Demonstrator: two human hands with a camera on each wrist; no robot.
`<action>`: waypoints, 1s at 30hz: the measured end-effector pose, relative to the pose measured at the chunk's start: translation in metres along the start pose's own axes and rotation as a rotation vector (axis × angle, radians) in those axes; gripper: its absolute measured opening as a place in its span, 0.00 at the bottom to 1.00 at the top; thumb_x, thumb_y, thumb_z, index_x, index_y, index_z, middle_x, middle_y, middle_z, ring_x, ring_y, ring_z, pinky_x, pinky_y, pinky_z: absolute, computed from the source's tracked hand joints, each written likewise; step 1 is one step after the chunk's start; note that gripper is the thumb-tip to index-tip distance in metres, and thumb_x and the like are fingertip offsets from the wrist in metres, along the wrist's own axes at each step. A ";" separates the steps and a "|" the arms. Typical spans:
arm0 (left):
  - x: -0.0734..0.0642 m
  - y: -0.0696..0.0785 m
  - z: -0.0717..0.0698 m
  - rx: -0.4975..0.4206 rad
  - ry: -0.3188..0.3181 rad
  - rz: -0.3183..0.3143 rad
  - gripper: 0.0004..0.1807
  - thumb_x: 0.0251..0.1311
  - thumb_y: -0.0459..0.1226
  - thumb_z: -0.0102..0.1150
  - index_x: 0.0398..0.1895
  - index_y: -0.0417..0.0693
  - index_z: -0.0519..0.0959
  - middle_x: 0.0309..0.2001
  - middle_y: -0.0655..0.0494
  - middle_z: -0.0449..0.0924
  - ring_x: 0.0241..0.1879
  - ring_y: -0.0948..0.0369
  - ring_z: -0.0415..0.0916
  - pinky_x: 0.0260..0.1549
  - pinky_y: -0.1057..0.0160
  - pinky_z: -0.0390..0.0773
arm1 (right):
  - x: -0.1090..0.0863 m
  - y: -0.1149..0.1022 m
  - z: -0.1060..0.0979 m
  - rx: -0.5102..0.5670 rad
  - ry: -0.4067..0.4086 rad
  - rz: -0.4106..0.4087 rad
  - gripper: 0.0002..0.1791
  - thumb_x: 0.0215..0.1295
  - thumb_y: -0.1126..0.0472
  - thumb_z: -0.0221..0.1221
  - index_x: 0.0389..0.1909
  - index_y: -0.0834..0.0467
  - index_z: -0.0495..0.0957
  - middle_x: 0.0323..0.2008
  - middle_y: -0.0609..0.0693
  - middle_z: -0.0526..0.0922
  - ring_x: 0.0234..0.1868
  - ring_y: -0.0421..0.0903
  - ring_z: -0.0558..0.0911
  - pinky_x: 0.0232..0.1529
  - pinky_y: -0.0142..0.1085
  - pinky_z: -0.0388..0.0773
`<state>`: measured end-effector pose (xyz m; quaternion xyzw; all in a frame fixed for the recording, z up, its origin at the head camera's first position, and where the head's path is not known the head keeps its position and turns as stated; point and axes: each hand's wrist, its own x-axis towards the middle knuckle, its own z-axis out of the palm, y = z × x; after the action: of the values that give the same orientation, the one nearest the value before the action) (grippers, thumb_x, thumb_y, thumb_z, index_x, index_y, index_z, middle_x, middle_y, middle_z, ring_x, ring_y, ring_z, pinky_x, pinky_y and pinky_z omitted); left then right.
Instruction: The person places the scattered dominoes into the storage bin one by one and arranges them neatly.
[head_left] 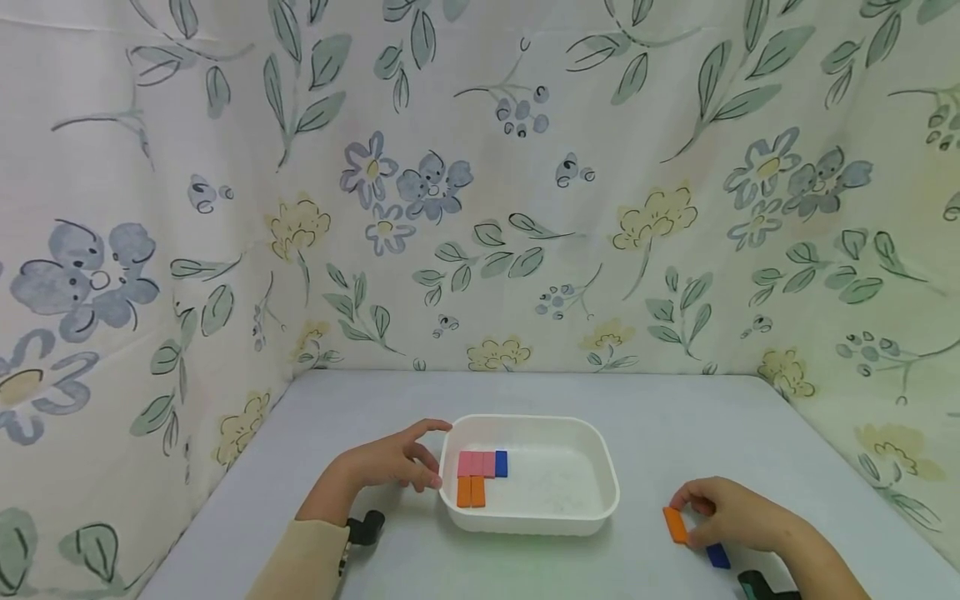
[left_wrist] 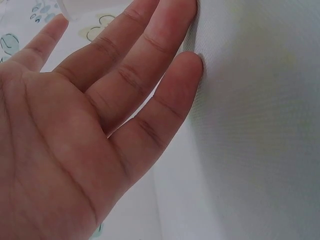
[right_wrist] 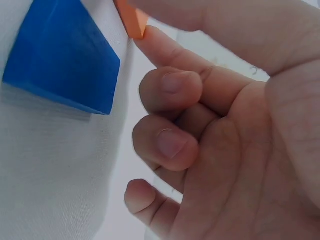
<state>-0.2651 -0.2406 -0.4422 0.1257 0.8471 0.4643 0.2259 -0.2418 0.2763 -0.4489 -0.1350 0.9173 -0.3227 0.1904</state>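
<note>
My right hand pinches an orange block between thumb and index finger, right of the tray. In the right wrist view a corner of that orange block shows by the index fingertip, with the other fingers curled. Just beside this hand a blue block lies on the table, seen larger in the right wrist view. My left hand is at the left side of a white tray, its fingers loosely bent and fingertips at the rim. The left wrist view shows the left palm and fingers.
Inside the tray, at its left end, pink blocks and a blue block form a row, with orange blocks below. The white table meets a flower-printed cloth behind and at both sides.
</note>
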 end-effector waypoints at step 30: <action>-0.003 -0.002 0.000 0.000 -0.009 0.026 0.44 0.56 0.42 0.74 0.73 0.67 0.60 0.45 0.53 0.81 0.36 0.51 0.79 0.40 0.49 0.75 | -0.012 -0.103 -0.002 -0.081 0.020 -0.307 0.20 0.62 0.54 0.69 0.54 0.51 0.81 0.30 0.48 0.73 0.34 0.43 0.71 0.29 0.34 0.68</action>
<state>-0.2628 -0.2426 -0.4429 0.1388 0.8443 0.4668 0.2237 -0.2193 0.2044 -0.3780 -0.2780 0.9000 -0.3121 0.1240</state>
